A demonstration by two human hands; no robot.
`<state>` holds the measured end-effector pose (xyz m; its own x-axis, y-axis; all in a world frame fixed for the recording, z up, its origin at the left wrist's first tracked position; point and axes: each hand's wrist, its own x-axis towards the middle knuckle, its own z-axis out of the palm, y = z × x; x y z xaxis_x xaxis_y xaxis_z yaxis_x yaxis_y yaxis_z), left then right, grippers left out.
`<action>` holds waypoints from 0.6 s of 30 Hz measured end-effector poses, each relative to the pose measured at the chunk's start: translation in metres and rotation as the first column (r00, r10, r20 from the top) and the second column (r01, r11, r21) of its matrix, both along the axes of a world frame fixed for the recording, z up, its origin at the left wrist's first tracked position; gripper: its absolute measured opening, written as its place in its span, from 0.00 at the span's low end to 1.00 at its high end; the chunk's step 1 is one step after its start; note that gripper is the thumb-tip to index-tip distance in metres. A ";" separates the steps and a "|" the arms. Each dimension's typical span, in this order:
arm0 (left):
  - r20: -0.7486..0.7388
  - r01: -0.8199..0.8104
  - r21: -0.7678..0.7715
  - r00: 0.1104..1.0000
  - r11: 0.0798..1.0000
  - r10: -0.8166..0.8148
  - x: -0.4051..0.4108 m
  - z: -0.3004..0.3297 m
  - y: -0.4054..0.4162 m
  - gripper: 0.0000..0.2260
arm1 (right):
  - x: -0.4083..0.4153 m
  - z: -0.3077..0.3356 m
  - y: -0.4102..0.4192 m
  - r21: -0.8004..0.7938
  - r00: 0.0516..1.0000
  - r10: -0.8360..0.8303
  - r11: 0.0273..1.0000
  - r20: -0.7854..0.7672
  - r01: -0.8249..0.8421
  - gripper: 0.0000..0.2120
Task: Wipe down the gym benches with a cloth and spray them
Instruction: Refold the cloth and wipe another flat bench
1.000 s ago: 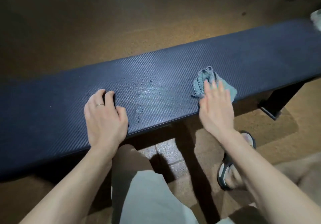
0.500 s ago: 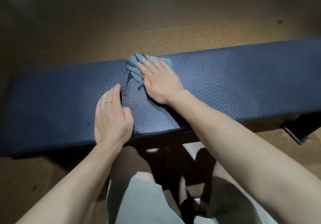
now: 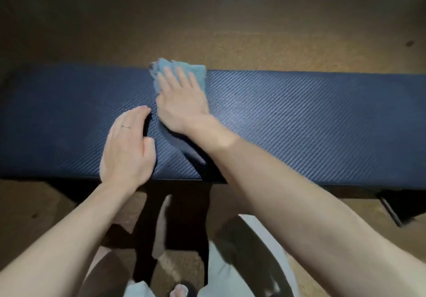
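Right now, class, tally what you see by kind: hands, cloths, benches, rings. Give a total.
Hands: 2, left hand and right hand
Cloths: 1, blue cloth
Benches: 1, navy bench
Rings: 1, ring
Total: 5

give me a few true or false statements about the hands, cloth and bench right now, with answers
1. The right hand presses the cloth flat on the bench. True.
2. The cloth lies at the near edge of the bench. False: it is at the far edge, slightly overhanging it.
3. The left hand rests palm down on the bench, touching no cloth. True.
4. The left hand holds a spray bottle. False: it is empty, and no bottle is in view.
5. A ring shows on the left hand. True.
6. The cloth is red. False: it is light blue.
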<state>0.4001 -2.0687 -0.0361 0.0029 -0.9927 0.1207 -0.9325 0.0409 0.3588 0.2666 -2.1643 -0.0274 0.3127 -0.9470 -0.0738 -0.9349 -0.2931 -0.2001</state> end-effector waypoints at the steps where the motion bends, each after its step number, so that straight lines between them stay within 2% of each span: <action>1: -0.005 0.002 -0.001 1.000 1.000 -0.002 0.000 0.001 0.000 0.28 | 0.012 0.000 0.001 0.036 0.996 0.091 0.995 -0.011 -0.090 0.28; 3: -0.007 0.000 -0.003 1.000 1.000 0.000 0.000 0.002 0.001 0.27 | -0.007 -0.002 -0.005 0.024 0.984 0.175 0.984 -0.017 -0.174 0.27; 4: -0.005 -0.003 -0.001 1.000 1.000 0.003 -0.001 0.002 0.001 0.27 | -0.033 -0.005 -0.008 -0.029 0.990 0.139 0.990 -0.027 -0.140 0.27; 7: -0.014 -0.015 0.010 1.000 1.000 0.015 -0.002 0.003 0.001 0.27 | -0.139 -0.009 -0.015 -0.155 0.988 -0.150 0.977 -0.023 0.145 0.29; 10: -0.038 -0.025 0.019 0.999 1.000 0.026 -0.004 0.003 0.003 0.26 | -0.182 -0.008 -0.007 -0.128 0.940 -0.338 0.935 -0.047 0.329 0.26; 12: -0.055 -0.029 0.019 0.998 0.999 0.030 -0.004 0.003 0.002 0.26 | -0.145 -0.004 -0.013 -0.113 0.905 -0.424 0.901 -0.029 0.418 0.23; 13: -0.061 -0.031 0.017 0.998 0.999 0.032 -0.003 0.002 0.001 0.27 | -0.114 -0.001 -0.017 -0.105 0.914 -0.405 0.910 -0.028 0.400 0.21; 16: -0.103 -0.039 0.020 0.994 0.999 0.041 -0.003 0.003 0.000 0.26 | -0.010 0.003 -0.029 -0.067 0.971 -0.238 0.969 0.013 0.238 0.19; 18: -0.184 -0.051 0.018 0.982 0.999 0.053 0.002 0.007 0.001 0.23 | 0.047 0.000 -0.029 -0.056 0.991 -0.134 0.989 0.030 0.135 0.23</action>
